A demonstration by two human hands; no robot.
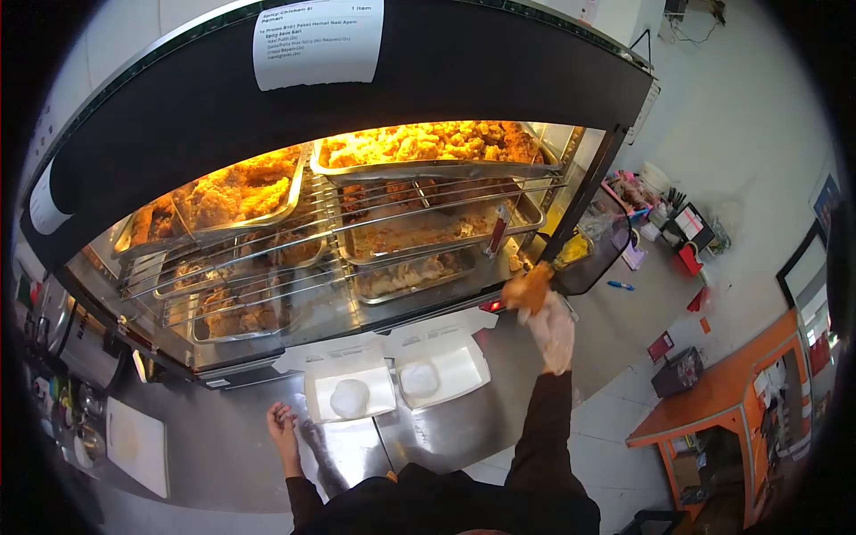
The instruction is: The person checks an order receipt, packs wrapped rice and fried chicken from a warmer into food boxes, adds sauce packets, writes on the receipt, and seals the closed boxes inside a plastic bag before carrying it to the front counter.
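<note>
A black-fronted warming cabinet (374,102) with wire shelves fills the upper middle of the frame, above a smooth, reflective steel table (227,432). At lower centre, two thin-walled white boxes (468,370) look light and flexible. Right of centre, the right hand (555,332), seemingly gloved, has its fingers gripping a craggy brown fried chicken piece (530,290), probably light, greasy and crumbly, best held around its thickest part. The left hand (283,423), lower left, curls loosely, apparently around nothing. Rounded white mounds (349,399) sit inside the boxes.

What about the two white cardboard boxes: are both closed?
No, the left box and right box stand open, each showing a rounded white mound inside.
</note>
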